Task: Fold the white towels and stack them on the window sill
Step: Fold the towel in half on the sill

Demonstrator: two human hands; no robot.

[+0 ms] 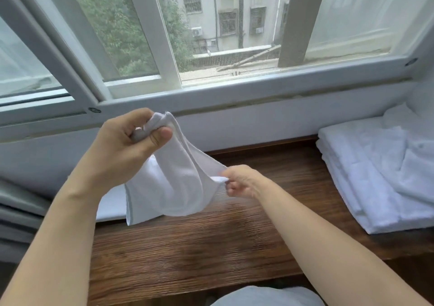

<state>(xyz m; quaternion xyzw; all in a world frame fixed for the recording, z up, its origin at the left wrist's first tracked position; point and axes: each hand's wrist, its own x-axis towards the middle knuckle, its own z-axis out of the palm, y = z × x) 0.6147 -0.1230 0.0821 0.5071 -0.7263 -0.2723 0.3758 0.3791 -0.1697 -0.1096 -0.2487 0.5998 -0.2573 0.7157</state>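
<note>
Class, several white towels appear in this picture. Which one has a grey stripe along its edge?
The towel held up in both hands, left hand and right hand. The towels piled at the right show no stripe.

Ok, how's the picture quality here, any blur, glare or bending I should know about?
Head view: soft daylight from the window, no harsh glare; wide-angle lens bows the window frame; right hand and towel slightly blurred; folded stack looks washed out.
</note>
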